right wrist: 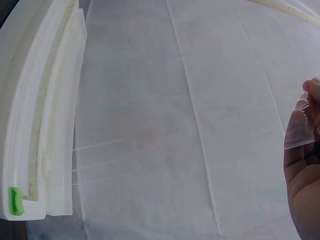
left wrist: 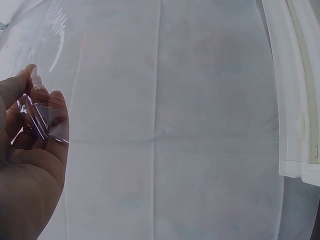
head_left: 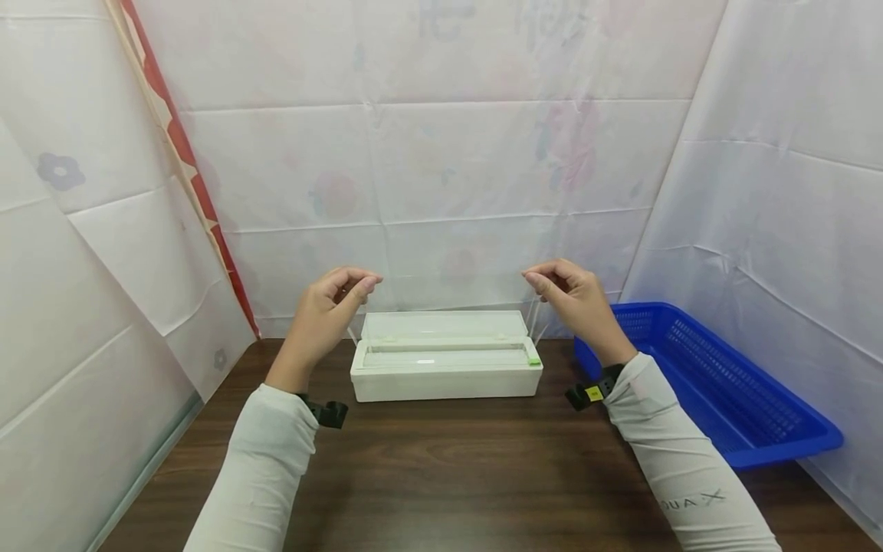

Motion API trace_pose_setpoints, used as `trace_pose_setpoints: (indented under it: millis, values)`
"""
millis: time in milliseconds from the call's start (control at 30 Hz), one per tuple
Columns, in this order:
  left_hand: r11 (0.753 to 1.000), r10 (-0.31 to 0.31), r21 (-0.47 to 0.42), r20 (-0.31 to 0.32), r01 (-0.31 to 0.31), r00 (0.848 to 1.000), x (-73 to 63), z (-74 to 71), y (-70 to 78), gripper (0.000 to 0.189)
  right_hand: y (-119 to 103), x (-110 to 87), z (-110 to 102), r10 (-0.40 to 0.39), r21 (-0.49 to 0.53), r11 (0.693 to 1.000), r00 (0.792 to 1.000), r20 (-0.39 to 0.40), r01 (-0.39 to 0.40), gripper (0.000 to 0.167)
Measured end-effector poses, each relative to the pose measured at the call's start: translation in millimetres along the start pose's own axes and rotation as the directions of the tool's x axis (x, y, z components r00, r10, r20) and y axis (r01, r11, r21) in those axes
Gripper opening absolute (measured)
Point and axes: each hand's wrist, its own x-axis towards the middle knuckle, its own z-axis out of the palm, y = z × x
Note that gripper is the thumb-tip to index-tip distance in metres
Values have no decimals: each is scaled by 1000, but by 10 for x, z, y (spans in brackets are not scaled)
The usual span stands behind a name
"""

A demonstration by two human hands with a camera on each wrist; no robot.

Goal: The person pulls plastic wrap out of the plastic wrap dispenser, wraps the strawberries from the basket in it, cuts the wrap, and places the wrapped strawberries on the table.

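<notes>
A white cling film dispenser (head_left: 447, 385) sits on the table with its lid (head_left: 444, 325) raised at the back. At the right end of its front edge is a small green slide cutter (right wrist: 16, 201). Clear cling film (left wrist: 56, 32) stretches above the box between both hands, visible mainly by its glints and creases. My left hand (head_left: 323, 316) pinches one corner between thumb and fingers, up and left of the box. On the other side my right hand (head_left: 578, 305) pinches the opposite corner, above the box's right end. In the right wrist view, thin film streaks reach toward the box.
A blue plastic basket (head_left: 731, 452) stands at the right, behind the right forearm. The brown wooden table (head_left: 441, 468) extends in front of the dispenser. White patterned sheeting (head_left: 441, 169) hangs behind and at both sides.
</notes>
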Motion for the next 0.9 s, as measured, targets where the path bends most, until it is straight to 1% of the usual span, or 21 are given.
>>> trace_pose_setpoints:
  millis: [267, 400, 733, 900]
  values:
    - [1000, 4, -26, -24, -4, 1000, 17, 5, 40, 22, -40, 23, -28, -12, 12, 1000, 1000, 0, 12, 15]
    - [999, 10, -35, -17, -10, 1000, 24, -11, 68, 21, -53, 32, -32, -20, 6, 1000, 1000, 4, 20, 15]
    - [1000, 3, -13, 0, -3, 1000, 35, -53, 124, 22, -79, 60, -49, -27, 16, 1000, 1000, 2, 27, 15]
    - [1000, 21, -19, -7, -21, 1000, 48, -77, 138, 22, -105, 80, -59, -36, -2, 999, 999, -3, 36, 15]
